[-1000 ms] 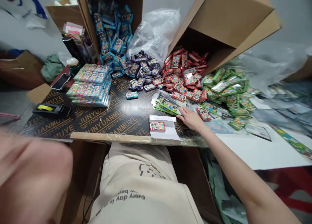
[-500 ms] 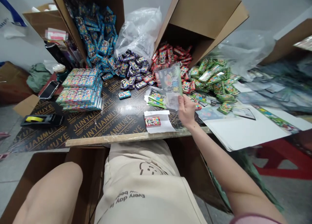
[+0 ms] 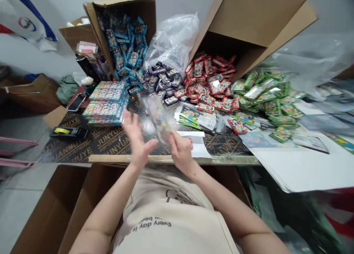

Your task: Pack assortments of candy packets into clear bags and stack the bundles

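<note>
My right hand [image 3: 181, 150] is closed on a clear plastic bag [image 3: 157, 115] with a printed front, smeared by motion. To its left, my left hand [image 3: 136, 138] is raised with fingers spread, holding nothing, just short of the bag. Behind my right hand a white paper sheet [image 3: 200, 145] lies at the table's front edge. The small red packet on that sheet is mostly hidden by the hand. Flat printed bags with green edges [image 3: 193, 117] are piled just beyond the sheet. Left of my left hand stands a stack of wrapped multicoloured packs [image 3: 106, 103].
Loose blue packets [image 3: 128, 44] spill from a carton, beside purple packets [image 3: 163, 77], red packets [image 3: 210, 82] and green packets [image 3: 265, 93]. A black tape dispenser [image 3: 69, 133] and a phone [image 3: 76, 102] lie left. White boards [image 3: 312, 169] overhang the right edge.
My right hand has carried the plastic bag left and toward me, over the paper sheet. My left hand has come into view, open. The view has turned slightly left.
</note>
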